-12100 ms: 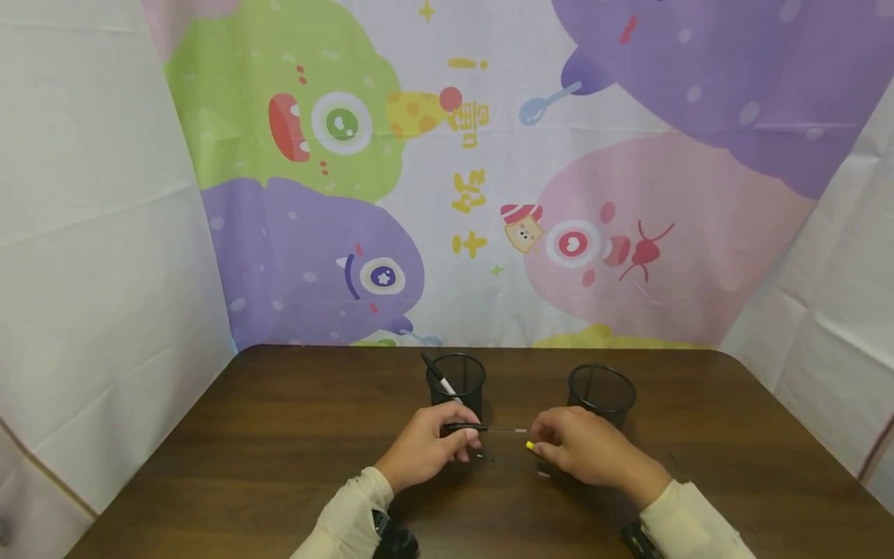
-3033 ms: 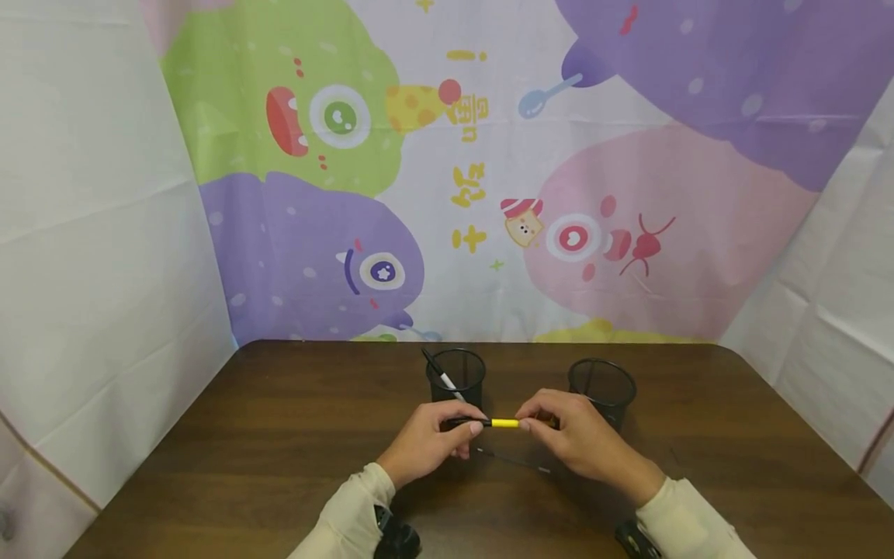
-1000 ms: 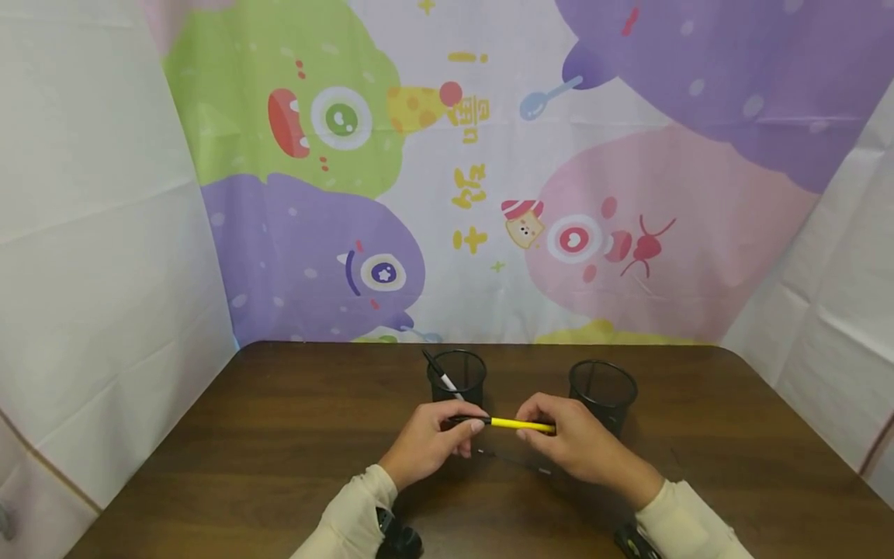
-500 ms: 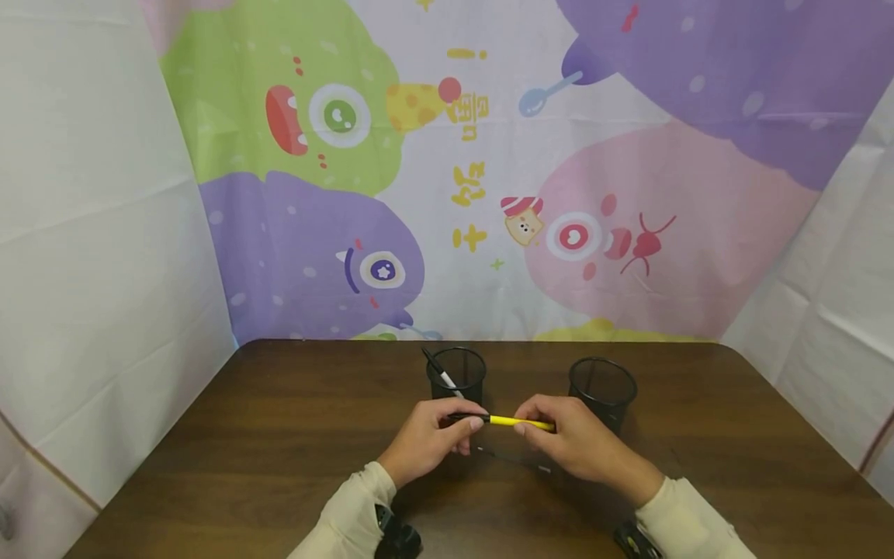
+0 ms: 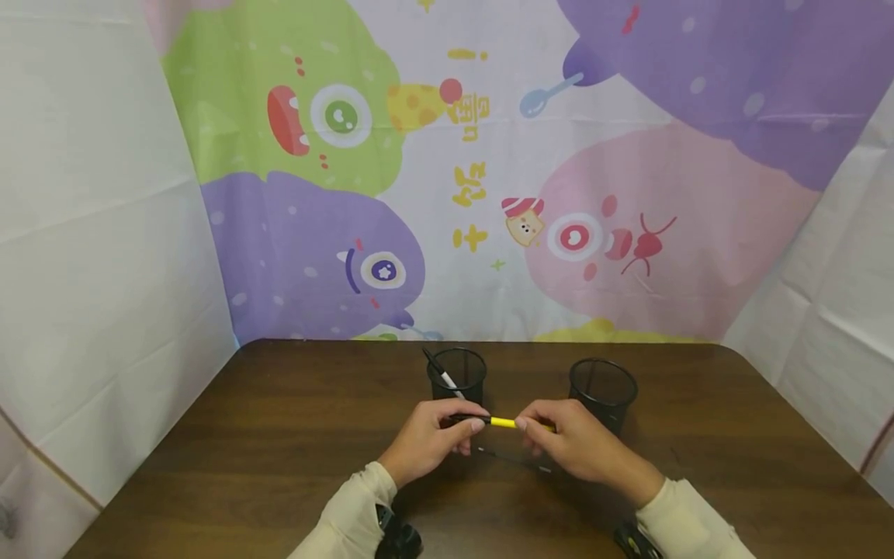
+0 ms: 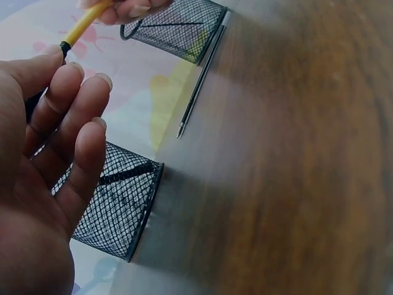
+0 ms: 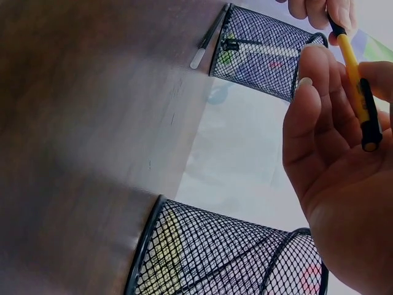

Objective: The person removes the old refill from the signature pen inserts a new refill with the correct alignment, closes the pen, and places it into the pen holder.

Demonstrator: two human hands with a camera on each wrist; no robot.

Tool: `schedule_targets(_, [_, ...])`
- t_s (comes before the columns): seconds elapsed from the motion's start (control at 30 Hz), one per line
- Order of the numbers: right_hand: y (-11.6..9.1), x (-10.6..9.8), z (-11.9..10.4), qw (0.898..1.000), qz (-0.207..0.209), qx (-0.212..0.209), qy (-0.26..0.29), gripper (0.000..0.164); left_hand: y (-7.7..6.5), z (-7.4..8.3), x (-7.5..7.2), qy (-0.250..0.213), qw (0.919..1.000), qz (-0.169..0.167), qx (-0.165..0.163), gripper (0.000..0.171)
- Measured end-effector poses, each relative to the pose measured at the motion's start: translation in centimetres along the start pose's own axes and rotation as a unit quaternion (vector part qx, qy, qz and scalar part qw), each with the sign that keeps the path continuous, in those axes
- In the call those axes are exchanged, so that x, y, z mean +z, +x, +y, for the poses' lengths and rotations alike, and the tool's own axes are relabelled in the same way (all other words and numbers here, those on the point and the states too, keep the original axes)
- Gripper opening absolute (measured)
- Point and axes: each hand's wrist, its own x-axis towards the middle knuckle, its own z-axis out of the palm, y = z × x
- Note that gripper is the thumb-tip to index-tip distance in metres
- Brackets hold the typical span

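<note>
A ballpoint pen [image 5: 503, 423] with a yellow barrel and black front part is held level between both hands above the table. My left hand [image 5: 422, 442] pinches the black part between thumb and fingers. Farther along, my right hand [image 5: 583, 442] pinches the yellow barrel. In the right wrist view the barrel [image 7: 353, 67] shows its black clip and black end cap lying across the right palm. Yellow and black parts meet beside the left fingertips. Below the hands, a thin pen refill [image 6: 199, 86] lies on the table. The pen's tip is hidden by the left hand.
Behind the left hand stands a black mesh pen cup [image 5: 457, 365] with a black-and-white pen [image 5: 441, 374] leaning in it. Another mesh cup [image 5: 603, 384] stands behind the right hand. The brown wooden table [image 5: 279, 435] ends at a cartoon-printed cloth [image 5: 475, 295].
Twelve seconds ago a bare refill stuck out of the black part; the yellow barrel now covers it. In the last half second my right fingers rolled around the barrel while the left stayed still.
</note>
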Motion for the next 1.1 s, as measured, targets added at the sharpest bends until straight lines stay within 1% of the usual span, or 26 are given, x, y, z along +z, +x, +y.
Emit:
schedule_targets(0.2, [0.1, -0.2, 0.0, 1.0, -0.009, 0.006, 0.013, 0.025, 0.1, 0.0, 0.0, -0.006, 1.0, 0.0, -0.006, 0.02])
schedule_targets(0.33, [0.1, -0.3, -0.1, 0.999, -0.011, 0.011, 0.028, 0.025, 0.1, 0.1, 0.0, -0.003, 1.0, 0.0, -0.003, 0.019])
schedule_targets(0.47, [0.1, -0.4, -0.3, 0.999, -0.004, 0.017, 0.041, 0.026, 0.1, 0.0, -0.1, -0.001, 1.0, 0.002, 0.003, 0.018])
schedule_targets(0.57, [0.1, -0.5, -0.3, 0.999, -0.001, 0.018, 0.046, 0.022, 0.1, -0.1, -0.2, -0.002, 1.0, 0.005, 0.008, 0.017])
schedule_targets(0.63, [0.1, -0.6, -0.1, 0.999, 0.003, 0.013, 0.036, 0.016, 0.1, -0.1, -0.2, -0.002, 0.9999, 0.01, 0.01, 0.017])
schedule_targets(0.7, [0.1, -0.6, 0.1, 1.0, 0.011, 0.0, 0.016, 0.015, 0.2, -0.1, -0.2, 0.001, 0.9998, 0.016, 0.01, 0.016])
schedule_targets(0.87, [0.1, -0.7, 0.5, 0.998, 0.04, -0.032, -0.027, 0.021, 0.2, -0.1, -0.2, -0.001, 0.9997, 0.025, 0.005, 0.017])
schedule_targets(1.0, [0.1, -0.6, 0.7, 0.997, 0.054, -0.036, -0.038, 0.019, 0.2, -0.1, -0.2, -0.001, 0.9996, 0.027, -0.001, 0.018])
schedule_targets(1.1, [0.1, -0.5, 0.6, 0.997, 0.057, -0.033, -0.041, 0.016, 0.2, -0.2, -0.2, 0.008, 0.9996, 0.025, -0.003, 0.017])
